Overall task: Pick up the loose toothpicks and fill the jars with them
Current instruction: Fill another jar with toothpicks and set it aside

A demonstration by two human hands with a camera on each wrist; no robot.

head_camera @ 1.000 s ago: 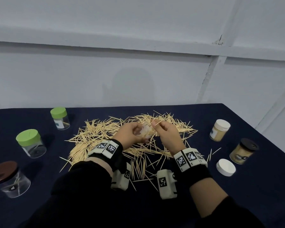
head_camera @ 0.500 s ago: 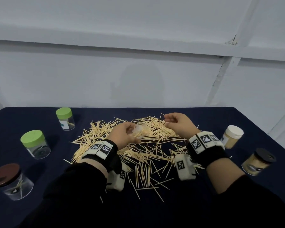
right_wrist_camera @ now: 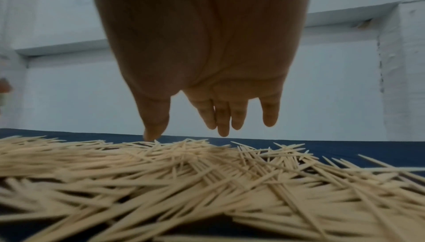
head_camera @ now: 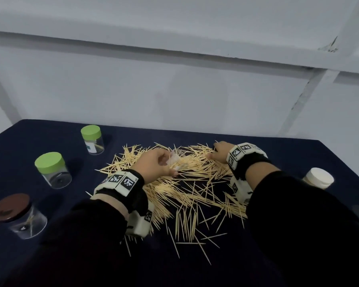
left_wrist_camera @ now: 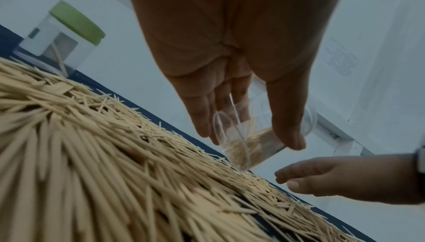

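Note:
A wide heap of loose toothpicks (head_camera: 187,183) (left_wrist_camera: 92,155) (right_wrist_camera: 207,182) covers the middle of the dark blue table (head_camera: 278,154). My left hand (head_camera: 160,164) (left_wrist_camera: 241,115) grips a small clear lidless jar (head_camera: 175,160) (left_wrist_camera: 243,146), tilted over the heap, with some toothpicks inside. My right hand (head_camera: 218,152) (right_wrist_camera: 207,124) reaches down onto the far right part of the heap, fingers (right_wrist_camera: 222,118) extended and relaxed, thumb tip touching the toothpicks; it holds nothing that I can see. In the left wrist view the right hand (left_wrist_camera: 322,177) shows beside the jar.
Two green-lidded jars (head_camera: 92,139) (head_camera: 53,169) and a brown-lidded jar (head_camera: 17,216) stand at the left. A white-lidded jar (head_camera: 318,179) stands at the right, partly behind my right sleeve. Stray toothpicks lie toward the near edge.
My right hand has left the jar's mouth, swung out to the right and dropped onto the far side of the heap. The left hand keeps the jar and has lowered it slightly.

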